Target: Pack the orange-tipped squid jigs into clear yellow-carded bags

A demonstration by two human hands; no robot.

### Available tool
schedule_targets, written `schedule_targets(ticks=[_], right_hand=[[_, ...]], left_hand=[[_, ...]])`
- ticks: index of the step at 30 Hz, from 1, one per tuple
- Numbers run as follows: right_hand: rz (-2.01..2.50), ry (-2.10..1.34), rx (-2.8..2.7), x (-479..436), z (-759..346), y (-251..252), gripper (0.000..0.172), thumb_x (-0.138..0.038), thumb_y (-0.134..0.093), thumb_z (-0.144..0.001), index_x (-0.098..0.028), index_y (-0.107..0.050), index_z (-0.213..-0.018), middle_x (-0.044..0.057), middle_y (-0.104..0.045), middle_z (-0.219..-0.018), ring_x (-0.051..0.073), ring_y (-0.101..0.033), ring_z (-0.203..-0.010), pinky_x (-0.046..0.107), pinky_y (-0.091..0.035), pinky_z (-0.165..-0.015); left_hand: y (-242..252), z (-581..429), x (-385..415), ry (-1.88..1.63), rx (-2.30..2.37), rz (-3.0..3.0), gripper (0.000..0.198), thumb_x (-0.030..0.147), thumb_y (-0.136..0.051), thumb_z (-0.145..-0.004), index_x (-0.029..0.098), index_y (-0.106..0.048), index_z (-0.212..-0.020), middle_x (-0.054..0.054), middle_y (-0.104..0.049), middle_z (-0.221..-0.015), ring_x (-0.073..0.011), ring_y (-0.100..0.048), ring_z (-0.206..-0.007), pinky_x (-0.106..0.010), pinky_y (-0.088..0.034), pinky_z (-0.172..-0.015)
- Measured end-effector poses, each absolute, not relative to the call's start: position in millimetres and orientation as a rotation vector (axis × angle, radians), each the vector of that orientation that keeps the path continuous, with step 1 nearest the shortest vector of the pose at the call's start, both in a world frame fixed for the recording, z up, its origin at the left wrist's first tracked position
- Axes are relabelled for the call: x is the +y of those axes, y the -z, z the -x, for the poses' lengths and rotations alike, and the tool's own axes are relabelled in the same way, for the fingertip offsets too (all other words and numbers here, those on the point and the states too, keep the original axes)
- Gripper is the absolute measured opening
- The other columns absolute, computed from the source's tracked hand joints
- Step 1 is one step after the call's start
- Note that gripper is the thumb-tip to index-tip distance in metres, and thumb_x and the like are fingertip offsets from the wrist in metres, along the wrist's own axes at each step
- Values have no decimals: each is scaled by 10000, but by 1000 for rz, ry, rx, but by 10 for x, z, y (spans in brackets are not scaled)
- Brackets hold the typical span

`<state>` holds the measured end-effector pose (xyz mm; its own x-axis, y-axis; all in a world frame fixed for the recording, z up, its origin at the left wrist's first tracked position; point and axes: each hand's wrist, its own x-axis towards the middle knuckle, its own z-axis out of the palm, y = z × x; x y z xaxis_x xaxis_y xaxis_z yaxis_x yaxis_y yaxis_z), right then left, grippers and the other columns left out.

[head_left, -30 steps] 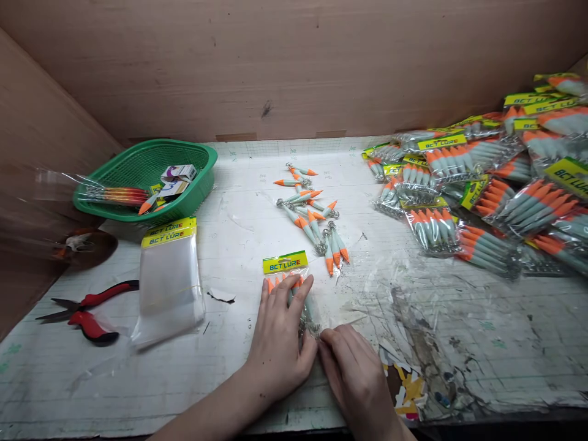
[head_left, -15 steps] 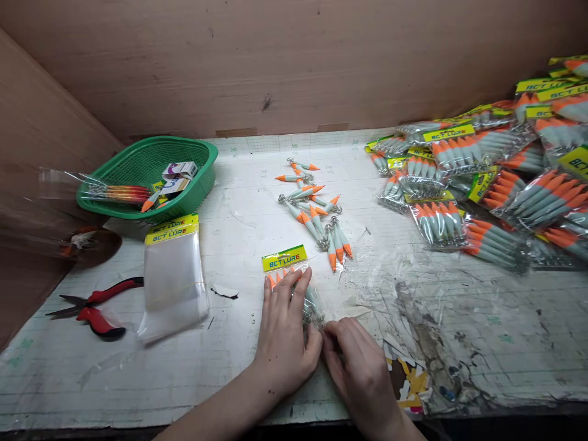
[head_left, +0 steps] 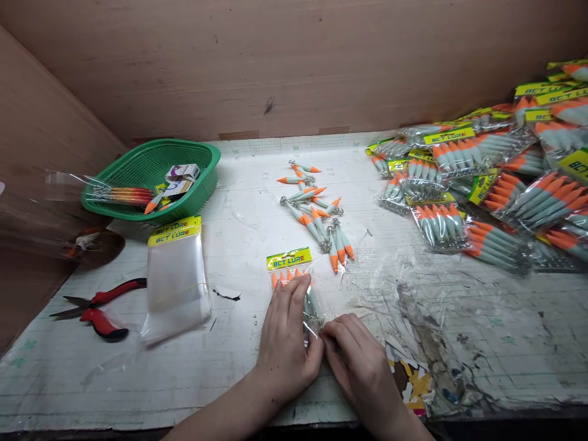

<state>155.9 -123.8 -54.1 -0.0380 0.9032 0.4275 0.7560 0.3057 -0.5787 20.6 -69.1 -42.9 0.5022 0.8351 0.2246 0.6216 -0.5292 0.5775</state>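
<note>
Left hand point(head_left: 287, 334) lies palm-down, right hand point(head_left: 358, 358) curled beside it.

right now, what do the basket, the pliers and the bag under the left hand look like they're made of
Basket: probably molded green plastic, glossy, from its smooth rim and regular holes.
Pliers: dull dark metal at the tips; the smooth red and black handles could be plastic or rubber.
Bag under the left hand: likely thin clear plastic, shiny, since it glints and lures show through.

Small wkshop w/ pkg setup: scuffed bench point(head_left: 138, 386), pliers point(head_left: 98, 318), stack of hdr-card bags point(head_left: 177, 282), pile of bagged lures point(head_left: 493, 196)
</note>
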Motion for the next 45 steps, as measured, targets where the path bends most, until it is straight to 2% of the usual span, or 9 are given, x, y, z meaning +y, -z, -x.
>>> schedule_targets(ticks=[6, 14, 24, 29, 32, 35, 37, 40, 45], right_hand=[[1477, -295, -1742, -1220, -1582, 499, 150, -82, -451, -870, -196, -517, -799, 13, -542, -674, 139, -530, -625, 241, -439, -560], [1470, -311, -1741, -1212, -1613, 439, 147, -63, -451, -848, -199, -499, -817, 5, -528, -675, 126, -508, -620, 227, -433, -558], [1483, -229, -1765, -1184, -1545, 486, 127, -79, -449, -883, -189, -494, -837, 7, -519, -668, 133, -506, -609, 234, -435, -553], [1448, -335, -1853, -1286, -1736, 407, 82, -109, -475, -884, -172, -517, -915, 39, -554, -756, 136, -553, -679, 232, -481, -593], [1302, -192, -2126, -1354, -1983, 349, 174, -99, -469, -884, -127, -568, -1025, 120, -617, -949, 189, -577, -869, 304, -511, -718], [1064, 69, -2427, -1297, -2098, 318, 272, -99, -391, -924, -92, -612, -1083, 142, -642, -1100, 241, -562, -1008, 376, -508, -811], [899, 137, -2492, -1210, -2076, 319, 303, -83, -350, -936, -60, -632, -1045, 134, -666, -1074, 241, -570, -1015, 382, -502, -852], [792, 47, -2434, -1121, -2011, 367, 295, -66, -343, -937, -62, -638, -940, 129, -686, -986, 224, -582, -980, 356, -508, -848], [927, -490, -2202, -1188, -2025, 454, 222, -84, -359, -934, -105, -573, -990, 124, -648, -942, 187, -557, -908, 302, -514, -754]], left_hand=[[428, -183, -689, -732, 1160, -2293, 765, 80, -486, -700, 215, -199, -1397, -138, -408, -1340, -288, -398, -1264, -500, -403, -1027], [406, -196, -684, -766, 1161, -2280, 677, 77, -472, -716, 173, -266, -1354, -128, -432, -1285, -247, -415, -1233, -424, -404, -1029], [433, -228, -684, -747, 1176, -2273, 714, 86, -492, -709, 174, -242, -1372, -141, -447, -1278, -261, -440, -1215, -447, -434, -1005], [197, 76, -707, -493, 1071, -2433, 748, 112, -483, -749, 159, -190, -1436, -170, -258, -1488, -321, -252, -1375, -547, -328, -1082], [107, 395, -719, -443, 907, -2599, 689, 41, -439, -727, 164, -336, -1397, -120, -261, -1516, -315, -219, -1390, -552, -305, -1095], [170, 556, -704, -620, 648, -2885, 470, 22, -453, -796, 189, -557, -1222, -69, -539, -1334, -235, -427, -1252, -449, -358, -1084], [247, 548, -690, -760, 484, -3033, 291, 48, -513, -831, 162, -640, -1066, -35, -675, -1128, -172, -543, -1075, -357, -385, -1064], [325, 472, -707, -914, 470, -3025, 152, 53, -524, -844, 127, -652, -879, -14, -727, -909, -143, -586, -875, -292, -467, -932], [332, 385, -879, -896, 877, -2597, 170, 38, -460, -830, 163, -572, -801, -24, -697, -809, -168, -557, -791, -312, -492, -726]])
